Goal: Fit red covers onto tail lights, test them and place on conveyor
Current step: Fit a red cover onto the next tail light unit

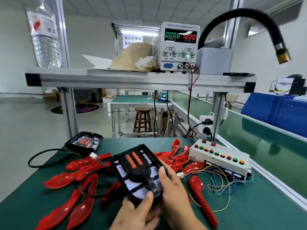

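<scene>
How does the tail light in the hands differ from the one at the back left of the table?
The held tail light is gripped by the left hand and right hand and tilted up; the far tail light lies flat on the table, untouched. Both are black with two orange bars, uncovered.

My left hand (137, 211) sits at 6 o'clock, thumb pinching the tail light (134, 161) from above; my right hand (176, 188), at 5 o'clock, curls round its side.
</scene>
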A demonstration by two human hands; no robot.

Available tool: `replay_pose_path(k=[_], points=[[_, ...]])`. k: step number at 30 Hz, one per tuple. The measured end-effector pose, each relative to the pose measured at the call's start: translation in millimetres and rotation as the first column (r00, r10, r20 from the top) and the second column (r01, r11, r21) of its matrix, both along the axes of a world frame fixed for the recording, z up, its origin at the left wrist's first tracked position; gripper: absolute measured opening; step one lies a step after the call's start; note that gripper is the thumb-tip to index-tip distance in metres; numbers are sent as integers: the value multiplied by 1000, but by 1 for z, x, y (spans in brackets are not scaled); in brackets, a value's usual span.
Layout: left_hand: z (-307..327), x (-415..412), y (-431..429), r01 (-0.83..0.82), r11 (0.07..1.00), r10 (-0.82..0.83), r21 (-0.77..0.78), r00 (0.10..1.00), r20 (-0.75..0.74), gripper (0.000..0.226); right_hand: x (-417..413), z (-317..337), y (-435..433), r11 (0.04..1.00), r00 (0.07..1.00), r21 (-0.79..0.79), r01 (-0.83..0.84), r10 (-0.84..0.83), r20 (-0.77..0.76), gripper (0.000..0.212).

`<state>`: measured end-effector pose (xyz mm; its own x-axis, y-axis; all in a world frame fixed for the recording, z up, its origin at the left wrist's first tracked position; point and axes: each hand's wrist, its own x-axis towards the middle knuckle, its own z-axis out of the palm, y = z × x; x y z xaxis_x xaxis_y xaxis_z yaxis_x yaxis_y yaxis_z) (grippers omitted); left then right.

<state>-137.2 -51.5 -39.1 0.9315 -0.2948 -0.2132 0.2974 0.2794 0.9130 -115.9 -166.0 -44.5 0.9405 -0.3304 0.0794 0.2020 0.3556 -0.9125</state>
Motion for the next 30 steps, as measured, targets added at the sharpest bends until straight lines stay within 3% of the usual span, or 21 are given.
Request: replay_pose_path(k=[1,3,4,5,7,9,11,12,15,19,22,24,27,30], points=[[0,-2,12,180,969,-197,166,976,89,42,1,2,-4,997,1000,72,3,-2,-21,23],[11,8,37,463,727,-566,507,822,61,57,2,6,-13,981,999,192,-36,40,-18,25],[19,18,50,508,624,-657,594,752,48,59,2,10,-17,974,997,214,-75,76,0,27],[32,30,65,505,593,-676,628,735,47,53,2,12,-21,969,994,222,-112,110,20,31],[52,48,93,393,731,-541,557,832,123,43,3,14,-27,962,984,213,-173,160,75,42],[54,73,109,22,910,-160,414,940,302,35,2,13,-33,949,967,194,-248,229,115,46],[49,89,107,-225,947,114,232,905,411,28,1,12,-39,933,943,152,-327,312,115,43],[44,94,101,-272,938,158,213,886,436,22,0,11,-41,920,927,122,-372,362,97,45],[17,95,79,-230,890,5,394,868,496,19,-3,5,-43,879,879,57,-473,476,-37,47],[3,80,65,-93,803,-197,588,891,410,26,-2,-6,-43,847,838,-84,-524,496,-225,31],[-6,71,60,-10,838,-211,546,915,342,24,-1,-5,-47,813,912,-426,-397,297,-283,27],[-9,69,56,-152,790,-141,594,898,417,20,1,-4,-48,695,953,-660,-285,133,-272,34],[-7,65,51,-320,691,-46,648,875,482,14,3,0,-51,521,976,-838,-161,-40,-213,44],[-8,63,49,-330,694,-2,640,888,461,6,4,6,-58,404,964,-915,15,-248,-94,36]])
